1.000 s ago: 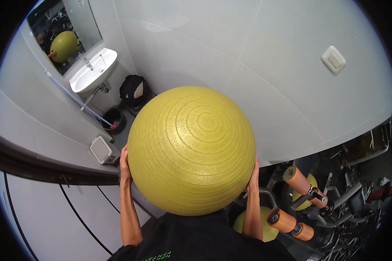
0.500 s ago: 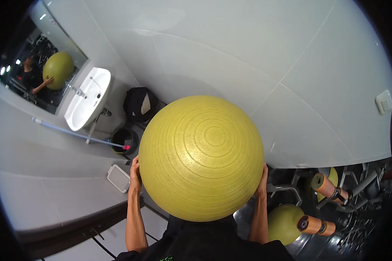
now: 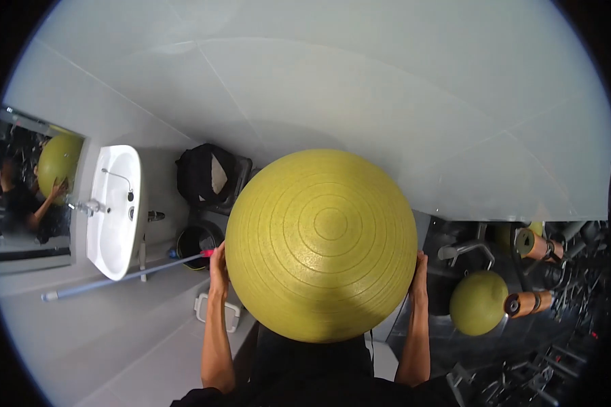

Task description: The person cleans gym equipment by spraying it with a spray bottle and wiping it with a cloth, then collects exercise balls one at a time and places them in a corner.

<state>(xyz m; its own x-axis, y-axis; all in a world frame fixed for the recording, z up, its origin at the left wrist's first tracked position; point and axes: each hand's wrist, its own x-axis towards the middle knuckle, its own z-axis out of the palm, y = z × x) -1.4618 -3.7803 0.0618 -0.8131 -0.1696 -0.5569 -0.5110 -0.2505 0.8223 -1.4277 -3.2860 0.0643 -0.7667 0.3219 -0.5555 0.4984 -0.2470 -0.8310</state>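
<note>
A large yellow-green exercise ball (image 3: 322,251) with ringed grooves fills the middle of the view, held up in front of my chest. My left hand (image 3: 218,270) presses against its left side, and my right hand (image 3: 419,275) presses against its right side. The ball hides part of the fingers of both hands. Between them the ball is carried off the floor, with my dark clothing just behind its lower edge.
At left a white sink (image 3: 119,210) hangs by a mirror (image 3: 30,230). A blue-handled mop (image 3: 122,280) leans over a black bucket (image 3: 195,237) near a black bag (image 3: 200,175). A second exercise ball (image 3: 478,303) and gym equipment (image 3: 468,252) stand at right.
My view has turned, so the sink and mirror sit lower and the second ball shows more fully. Both hands still hold the exercise ball.
</note>
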